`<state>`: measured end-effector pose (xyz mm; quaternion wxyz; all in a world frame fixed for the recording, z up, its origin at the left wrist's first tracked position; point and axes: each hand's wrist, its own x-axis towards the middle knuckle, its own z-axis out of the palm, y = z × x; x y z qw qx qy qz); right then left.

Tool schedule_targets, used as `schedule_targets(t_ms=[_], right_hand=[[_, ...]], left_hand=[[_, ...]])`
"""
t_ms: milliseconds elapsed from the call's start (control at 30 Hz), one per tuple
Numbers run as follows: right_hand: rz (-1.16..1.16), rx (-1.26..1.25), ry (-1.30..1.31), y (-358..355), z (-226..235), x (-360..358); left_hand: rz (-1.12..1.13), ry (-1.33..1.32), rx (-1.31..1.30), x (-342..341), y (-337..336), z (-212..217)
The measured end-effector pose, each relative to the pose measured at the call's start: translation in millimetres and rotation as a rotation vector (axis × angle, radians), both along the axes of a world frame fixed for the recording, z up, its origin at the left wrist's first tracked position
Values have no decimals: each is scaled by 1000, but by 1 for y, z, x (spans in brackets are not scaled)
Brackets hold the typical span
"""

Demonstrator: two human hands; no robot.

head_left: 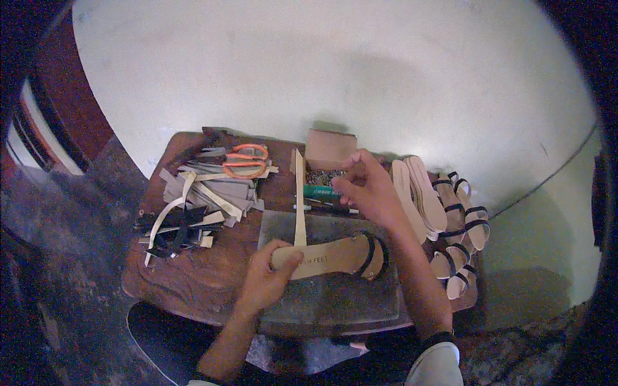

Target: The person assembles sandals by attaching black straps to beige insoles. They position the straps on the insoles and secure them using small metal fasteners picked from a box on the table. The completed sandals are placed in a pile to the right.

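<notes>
Gripping strapless end of sandal (331,258): left hand (269,273). Pale beige footbed, dark lettering, black straps at right end; located over dark grey mat (344,302). Right hand (372,192), fingers curled, at green-fronted box (314,192); grip unclear.

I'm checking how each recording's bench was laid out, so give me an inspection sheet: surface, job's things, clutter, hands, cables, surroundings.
Surface: brown wooden table with a dark mat.
Job's things: strapped sandal over the mat; pale strip at its edge; open box of small metal bits.
Clutter: orange-handled scissors among grey strips; black strips nearer the person; loose soles and more sandals at right.
Hands: left hand grips the sandal's end away from the strap; right hand is by the box, contents of its fingers unclear.
Cables: none certain; dark line at right, nature unclear.
Surroundings: pale wall behind, dark floor at left.
</notes>
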<state>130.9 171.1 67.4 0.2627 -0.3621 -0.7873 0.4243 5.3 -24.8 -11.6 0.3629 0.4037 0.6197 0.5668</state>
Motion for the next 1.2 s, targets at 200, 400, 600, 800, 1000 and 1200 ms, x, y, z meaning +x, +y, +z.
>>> schedule_targets(t_ms=[200, 400, 600, 800, 1000, 1200], right_hand=[[152, -86, 117, -69, 4, 33], [189, -25, 195, -110, -21, 36], [138, 11, 247, -114, -52, 18], [91, 57, 179, -106, -55, 21], [99, -130, 214, -112, -48, 18], [57, -145, 210, -110, -61, 18]], left_hand=[[-14, 6, -71, 0, 1, 7], [-24, 6, -20, 0, 1, 6], [-50, 25, 7, -3, 1, 3], [-53, -47, 2, 0, 1, -2], [-58, -76, 30, -1, 0, -2], [-50, -67, 18, -1, 1, -2]])
